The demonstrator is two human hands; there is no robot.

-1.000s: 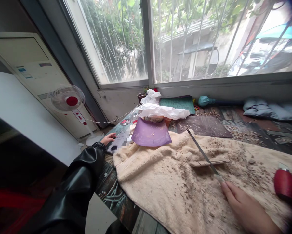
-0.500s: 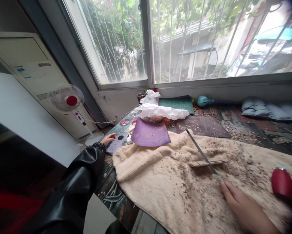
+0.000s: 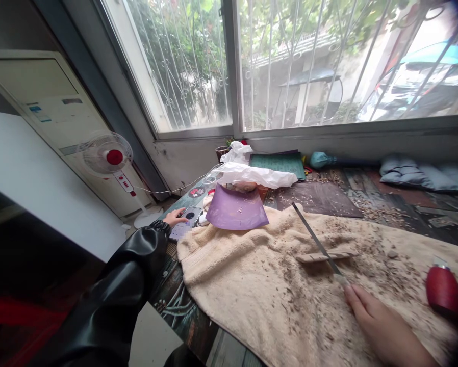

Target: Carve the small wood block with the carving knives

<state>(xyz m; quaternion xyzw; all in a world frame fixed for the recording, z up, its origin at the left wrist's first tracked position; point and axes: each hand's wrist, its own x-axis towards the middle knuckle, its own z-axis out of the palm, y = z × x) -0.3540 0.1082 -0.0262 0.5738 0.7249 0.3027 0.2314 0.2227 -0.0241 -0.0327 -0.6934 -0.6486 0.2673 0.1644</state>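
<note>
My left hand (image 3: 174, 217), coming from a black shiny sleeve, reaches over a smartphone (image 3: 180, 229) at the left edge of the table. Its fingers are extended, one over the lit screen; whether it touches the glass I cannot tell. My right hand (image 3: 380, 313) is closed around the pale handle of a thin flat file (image 3: 312, 235), whose dark blade points away to the upper left. Beneath the blade, a slim carved piece of wood (image 3: 324, 256) lies on the beige towel (image 3: 244, 285). Brown shavings are scattered over the cloth around it.
A red-handled tool (image 3: 443, 288) lies at the right. Behind the towel are a curved purple sheet (image 3: 236, 208), white plastic (image 3: 265, 175), a green mat (image 3: 280, 164) and a brown board (image 3: 316, 198). A fan (image 3: 110, 157) stands left, with its cord running to the table.
My left hand has shifted right, from the phone's edge to over its screen, with a finger stretched out. My right hand and the file have stayed nearly still.
</note>
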